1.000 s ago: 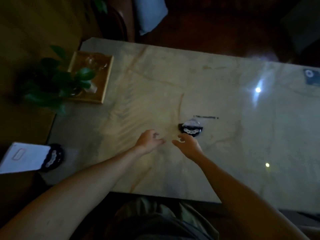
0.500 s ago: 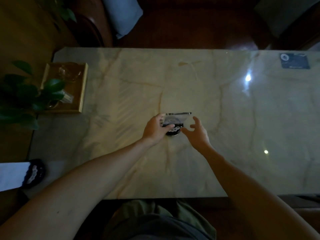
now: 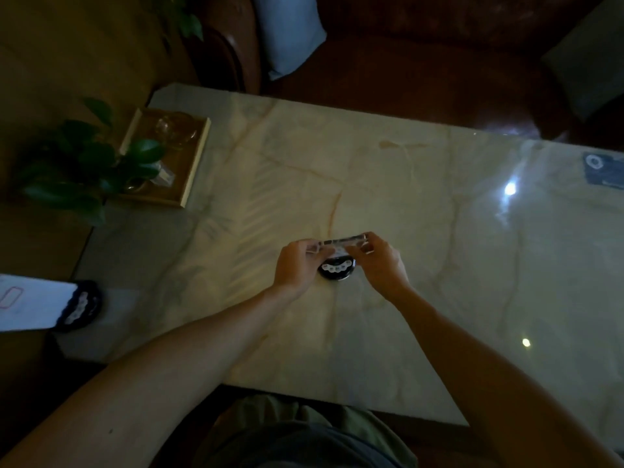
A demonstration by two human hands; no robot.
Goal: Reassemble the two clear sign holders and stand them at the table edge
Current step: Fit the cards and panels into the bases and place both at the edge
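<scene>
Left hand (image 3: 293,265): fingers curled, closed on the left end of the clear acrylic panel (image 3: 342,240), thumb side toward the near edge. Right hand (image 3: 381,261): fingers bent, pinching the panel's right end. Panel is held edge-up between both hands, roughly level, running left to right, directly above the round black base (image 3: 337,269).

Base sits on the marble table (image 3: 439,265) about mid-table, a little left of centre. It shows a row of pale studs along its top face. Whether the panel's lower edge is seated in the base or only just above it cannot be told; light is dim.

Both forearms reach in from the near edge and converge on the panel, wrists slightly raised off the table top.

Second sign holder (image 3: 50,307): at the near left corner of the table, white panel joined to its own black base, leaning out past the left edge; well apart from the hands.

Wooden tray (image 3: 196,157) with glassware at the far left corner, leafy plant (image 3: 84,170) overlapping its left side. Blue-grey card (image 3: 604,170) lies flat at the far right.
</scene>
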